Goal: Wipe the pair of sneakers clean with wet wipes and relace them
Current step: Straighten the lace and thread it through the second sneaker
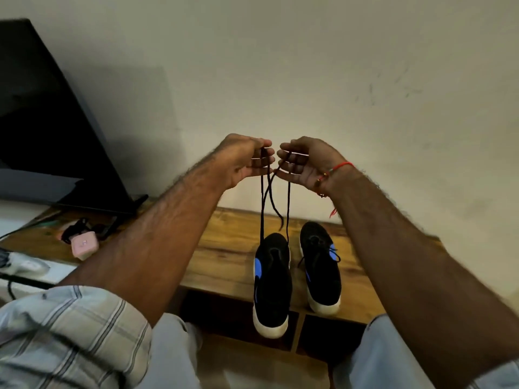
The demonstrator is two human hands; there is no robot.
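I see the left hand (243,161) and right hand (303,164) both pinching the black lace (262,203) high above the left sneaker (272,279), whose toe overhangs the wooden table's (224,259) front edge.

Monitor (42,122) cut off at left edge; lace (262,192) ends hidden within both hands.

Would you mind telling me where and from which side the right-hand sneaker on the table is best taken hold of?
Grip the right sneaker across its midfoot, coming down from above, thumb on one side and fingers on the other. It sits upright on the wooden table, sole down, and a gap separates it from the left sneaker. Keep off its loose lace ends, which trail over the top.
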